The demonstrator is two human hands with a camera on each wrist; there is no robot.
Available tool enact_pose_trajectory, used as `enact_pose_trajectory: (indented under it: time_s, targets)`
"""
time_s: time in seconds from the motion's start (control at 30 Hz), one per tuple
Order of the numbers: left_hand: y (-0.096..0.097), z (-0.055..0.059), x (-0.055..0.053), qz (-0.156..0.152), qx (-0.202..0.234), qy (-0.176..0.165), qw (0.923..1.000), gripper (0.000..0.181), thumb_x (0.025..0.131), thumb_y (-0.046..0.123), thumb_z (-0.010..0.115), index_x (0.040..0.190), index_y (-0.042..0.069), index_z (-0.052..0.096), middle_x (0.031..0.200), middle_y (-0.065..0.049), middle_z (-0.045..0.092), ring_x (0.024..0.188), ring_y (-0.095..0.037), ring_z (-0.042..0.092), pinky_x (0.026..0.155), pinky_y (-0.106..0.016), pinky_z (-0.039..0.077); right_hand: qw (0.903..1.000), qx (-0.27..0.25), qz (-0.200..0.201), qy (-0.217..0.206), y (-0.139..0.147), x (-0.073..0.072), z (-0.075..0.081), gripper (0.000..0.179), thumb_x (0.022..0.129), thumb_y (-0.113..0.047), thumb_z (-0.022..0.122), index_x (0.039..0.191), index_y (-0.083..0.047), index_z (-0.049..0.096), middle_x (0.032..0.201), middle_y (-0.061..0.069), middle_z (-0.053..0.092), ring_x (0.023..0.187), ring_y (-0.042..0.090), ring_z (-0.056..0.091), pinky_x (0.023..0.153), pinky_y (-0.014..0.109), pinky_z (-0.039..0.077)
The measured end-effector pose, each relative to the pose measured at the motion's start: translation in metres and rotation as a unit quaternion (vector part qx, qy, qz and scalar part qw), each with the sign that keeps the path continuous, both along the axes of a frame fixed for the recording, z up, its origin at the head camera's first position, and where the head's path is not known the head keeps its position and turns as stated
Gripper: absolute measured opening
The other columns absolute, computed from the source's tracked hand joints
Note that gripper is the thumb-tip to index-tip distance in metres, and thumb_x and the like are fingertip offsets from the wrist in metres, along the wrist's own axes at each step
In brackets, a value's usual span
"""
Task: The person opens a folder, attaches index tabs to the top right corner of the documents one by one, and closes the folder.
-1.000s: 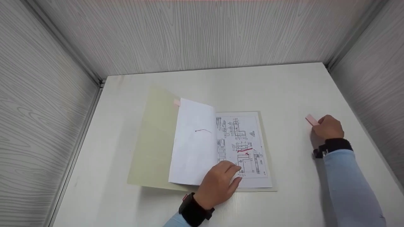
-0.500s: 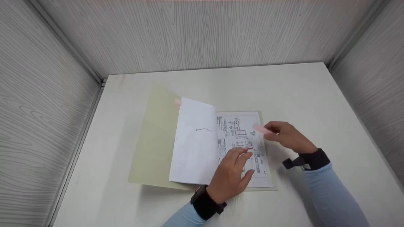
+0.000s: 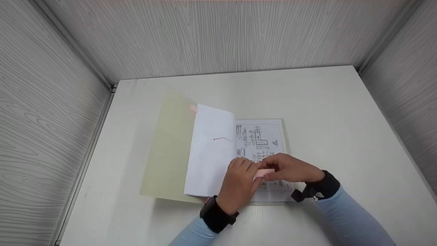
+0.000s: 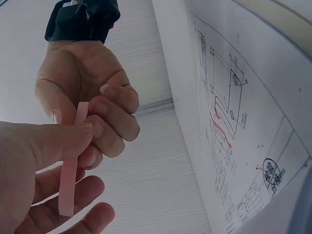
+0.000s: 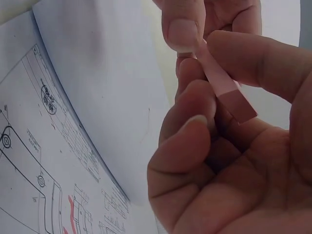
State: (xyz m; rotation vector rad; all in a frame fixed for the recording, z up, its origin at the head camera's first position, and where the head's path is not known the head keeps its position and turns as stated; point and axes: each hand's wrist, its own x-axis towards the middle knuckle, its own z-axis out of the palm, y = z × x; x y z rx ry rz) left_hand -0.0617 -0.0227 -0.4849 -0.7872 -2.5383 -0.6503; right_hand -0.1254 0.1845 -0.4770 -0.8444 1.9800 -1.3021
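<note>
In the head view both hands meet low over a technical drawing [image 3: 261,135]. My left hand [image 3: 237,186] and right hand [image 3: 293,168] pinch a narrow pink sticky note pad [image 3: 265,173] between them. Seen from the left wrist, the left thumb [image 4: 63,141] presses on the strip [image 4: 68,187], and curled right fingers hold its other end. From the right wrist, the pad [image 5: 226,90] runs between the right thumb and fingers [image 5: 183,146], with the left thumb [image 5: 183,31] on its far end. Part of the drawing is hidden under the hands.
A turned white page [image 3: 211,150] stands partly raised against the pale green folder cover [image 3: 164,160]. One pink tab [image 3: 193,108] sticks out at that page's top corner. The white tabletop [image 3: 327,102] surrounds the folder, with wood-grain panels [image 3: 218,37] behind and at both sides.
My right hand has brought the pink sticky note pad leftward from the table's right side to the left hand. The left hand has shifted up over the drawing and now pinches the pad too.
</note>
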Motion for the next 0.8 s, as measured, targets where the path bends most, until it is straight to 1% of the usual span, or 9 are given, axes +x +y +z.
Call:
enact_pose_trajectory:
  time_s: [0.07,0.17,0.2,0.3,0.43,0.53,0.67,0.73,0.8]
  targets:
    - [-0.002,-0.001,0.000,-0.002,0.006,-0.003,1.0000,0.025,0.086,0.029,0.073,0.105,0.013,0.070,0.089,0.003,0.066,0.089,-0.014,0.054,0.090,-0.032,0.041,1.0000,0.001,0.001,-0.003,-0.001,0.001,-0.001,0.015,0.089,-0.014,0.068,0.103,-0.018,0.069,0.085,-0.001,0.063,0.073,0.011,0.054,0.060,0.021,0.044]
    - [-0.003,-0.003,-0.001,-0.001,0.011,-0.009,0.9999,0.023,0.086,0.032,0.073,0.100,0.014,0.070,0.088,0.003,0.067,0.089,-0.015,0.056,0.094,-0.039,0.043,0.9999,0.012,-0.007,-0.008,-0.001,0.001,-0.004,0.012,0.090,-0.017,0.067,0.102,-0.018,0.070,0.083,-0.002,0.061,0.071,0.011,0.052,0.059,0.020,0.041]
    - [-0.004,-0.003,-0.001,0.001,0.012,-0.012,0.9999,0.023,0.086,0.032,0.073,0.099,0.014,0.070,0.088,0.003,0.068,0.090,-0.016,0.057,0.096,-0.043,0.042,0.9997,0.017,-0.012,-0.013,0.000,0.001,-0.005,0.011,0.091,-0.018,0.066,0.101,-0.018,0.070,0.083,-0.001,0.061,0.070,0.011,0.052,0.058,0.020,0.040]
    - [-0.005,-0.003,-0.002,0.009,0.013,-0.019,0.9997,0.021,0.086,0.033,0.072,0.098,0.014,0.070,0.089,0.003,0.068,0.092,-0.016,0.059,0.098,-0.051,0.041,0.9992,0.018,-0.024,-0.026,0.004,0.000,-0.007,0.012,0.094,-0.020,0.062,0.102,-0.016,0.070,0.089,0.007,0.064,0.076,0.015,0.053,0.063,0.023,0.042]
    - [-0.006,-0.003,-0.003,0.016,0.013,-0.021,0.9996,0.021,0.087,0.033,0.071,0.099,0.015,0.071,0.089,0.002,0.067,0.093,-0.016,0.059,0.099,-0.052,0.041,0.9983,0.014,-0.036,-0.044,0.007,-0.001,-0.004,0.016,0.096,-0.021,0.059,0.104,-0.013,0.071,0.097,0.017,0.066,0.081,0.018,0.055,0.068,0.027,0.045]
    - [-0.006,-0.003,-0.003,0.017,0.015,-0.025,0.9994,0.021,0.088,0.033,0.070,0.099,0.015,0.071,0.089,0.002,0.067,0.092,-0.016,0.059,0.099,-0.052,0.040,0.9975,0.013,-0.044,-0.055,0.004,0.002,0.005,0.016,0.096,-0.018,0.059,0.105,-0.010,0.071,0.099,0.021,0.065,0.082,0.018,0.054,0.068,0.026,0.044]
    - [-0.006,-0.004,-0.004,0.014,0.017,-0.032,0.9992,0.021,0.089,0.033,0.069,0.099,0.015,0.071,0.089,0.002,0.067,0.092,-0.016,0.059,0.100,-0.053,0.040,0.9967,0.014,-0.055,-0.059,0.004,0.003,0.003,0.016,0.095,-0.018,0.060,0.104,-0.010,0.071,0.101,0.021,0.066,0.084,0.019,0.054,0.069,0.026,0.043]
    - [-0.005,-0.005,-0.003,0.014,0.018,-0.033,0.9992,0.020,0.089,0.032,0.070,0.099,0.015,0.071,0.090,0.002,0.068,0.092,-0.016,0.059,0.100,-0.053,0.040,0.9969,0.015,-0.055,-0.054,0.006,0.001,-0.003,0.016,0.095,-0.021,0.061,0.103,-0.011,0.071,0.101,0.020,0.066,0.085,0.019,0.054,0.069,0.027,0.043]
    - [-0.005,-0.006,-0.003,0.013,0.019,-0.034,0.9991,0.019,0.088,0.031,0.070,0.098,0.015,0.070,0.090,0.002,0.068,0.092,-0.015,0.059,0.100,-0.052,0.040,0.9971,0.016,-0.056,-0.048,0.006,0.001,-0.005,0.016,0.095,-0.024,0.061,0.101,-0.013,0.071,0.100,0.020,0.066,0.084,0.019,0.054,0.070,0.027,0.043]
